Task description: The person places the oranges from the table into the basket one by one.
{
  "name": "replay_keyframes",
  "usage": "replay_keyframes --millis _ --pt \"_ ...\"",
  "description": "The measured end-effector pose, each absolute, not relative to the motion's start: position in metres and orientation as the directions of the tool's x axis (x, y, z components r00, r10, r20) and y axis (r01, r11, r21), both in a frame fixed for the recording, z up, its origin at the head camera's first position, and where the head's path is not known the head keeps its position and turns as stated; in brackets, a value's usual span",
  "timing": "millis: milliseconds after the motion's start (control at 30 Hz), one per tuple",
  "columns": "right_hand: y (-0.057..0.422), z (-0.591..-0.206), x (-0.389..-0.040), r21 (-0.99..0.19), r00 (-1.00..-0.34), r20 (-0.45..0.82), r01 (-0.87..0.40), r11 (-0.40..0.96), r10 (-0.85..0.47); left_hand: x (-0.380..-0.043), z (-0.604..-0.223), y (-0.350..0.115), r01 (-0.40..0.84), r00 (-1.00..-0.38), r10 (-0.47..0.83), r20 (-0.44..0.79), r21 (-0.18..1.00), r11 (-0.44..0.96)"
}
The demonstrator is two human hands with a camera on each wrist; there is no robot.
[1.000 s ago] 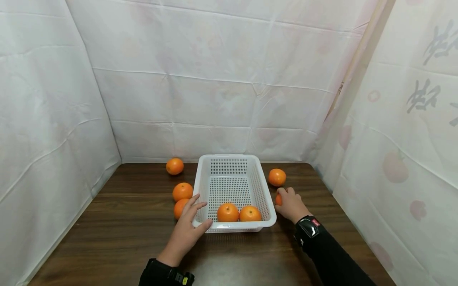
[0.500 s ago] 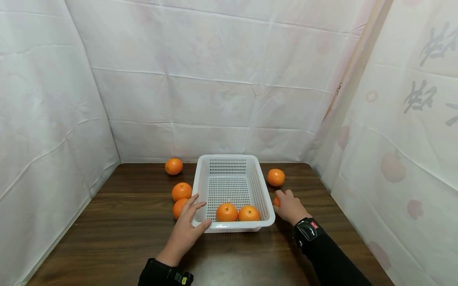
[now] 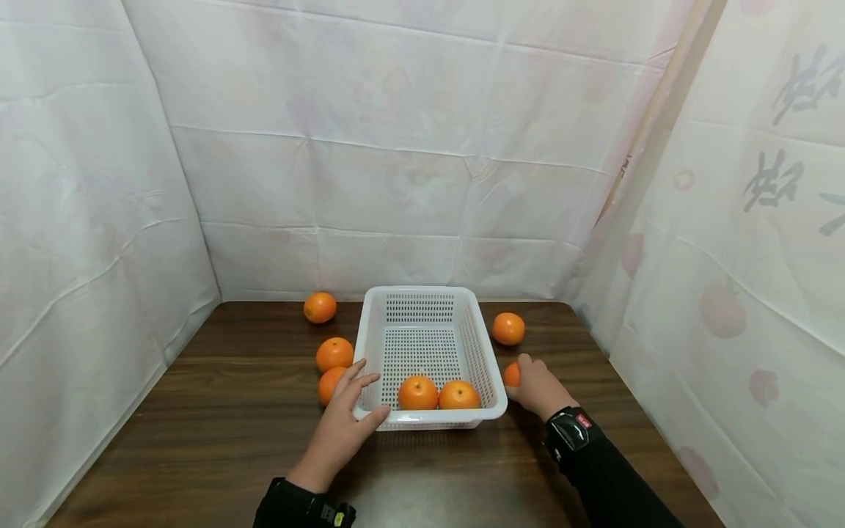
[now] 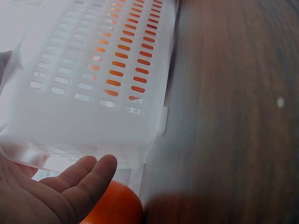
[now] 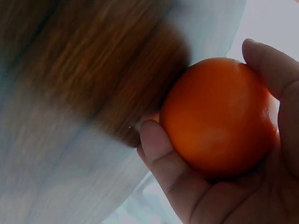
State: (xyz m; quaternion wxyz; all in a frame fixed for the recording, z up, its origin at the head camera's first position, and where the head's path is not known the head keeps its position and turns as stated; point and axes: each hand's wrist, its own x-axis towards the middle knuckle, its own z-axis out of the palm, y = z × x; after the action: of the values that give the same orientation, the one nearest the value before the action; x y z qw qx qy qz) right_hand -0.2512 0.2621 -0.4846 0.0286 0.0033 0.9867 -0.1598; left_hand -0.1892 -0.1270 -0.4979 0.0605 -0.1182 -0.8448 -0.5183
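Observation:
A white perforated basket (image 3: 429,297) stands mid-table with two oranges (image 3: 418,393) (image 3: 458,396) at its near wall. My left hand (image 3: 348,418) rests with straight fingers on the basket's near left corner (image 4: 93,116), thumb along the front rim. Right of the basket, my right hand (image 3: 538,387) grips an orange (image 3: 511,375), fingers curled round it (image 5: 217,116) just above the table. Another orange (image 3: 328,383) lies right behind my left hand (image 4: 51,196), seen at the bottom of the left wrist view (image 4: 114,205).
Loose oranges lie on the dark wooden table (image 3: 218,440): two left of the basket (image 3: 334,353) (image 3: 320,307) and one right of it (image 3: 508,328). White sheeting walls close in the back and both sides.
My right hand has closed round the orange beside the basket and drawn it slightly nearer and off the table. The left hand stays on the basket corner.

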Motion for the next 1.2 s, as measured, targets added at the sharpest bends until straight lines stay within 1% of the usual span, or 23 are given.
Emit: replay_keyframes --millis 400,833,1000,1200 --pt "0.261 -0.4861 -0.2517 -0.326 -0.998 -0.064 0.028 0.945 0.007 -0.1885 -0.4958 -0.1268 0.239 -0.97 0.141 0.196 0.864 0.443" --pt "0.2616 -0.4861 -0.2517 -0.324 -0.997 -0.071 0.029 0.946 0.006 -0.1896 -0.4972 -0.1259 0.273 -0.962 0.143 0.234 0.857 0.437" --pt "0.2626 -0.4869 -0.2499 -0.347 -0.998 -0.064 0.033 0.937 0.011 -0.1897 -0.4969 -0.1262 0.278 -0.96 0.145 0.238 0.856 0.435" --pt "0.2647 -0.4887 -0.2424 -0.41 -0.999 -0.034 0.027 0.912 0.014 -0.1894 -0.4971 -0.1267 0.246 -0.968 0.152 0.198 0.867 0.433"
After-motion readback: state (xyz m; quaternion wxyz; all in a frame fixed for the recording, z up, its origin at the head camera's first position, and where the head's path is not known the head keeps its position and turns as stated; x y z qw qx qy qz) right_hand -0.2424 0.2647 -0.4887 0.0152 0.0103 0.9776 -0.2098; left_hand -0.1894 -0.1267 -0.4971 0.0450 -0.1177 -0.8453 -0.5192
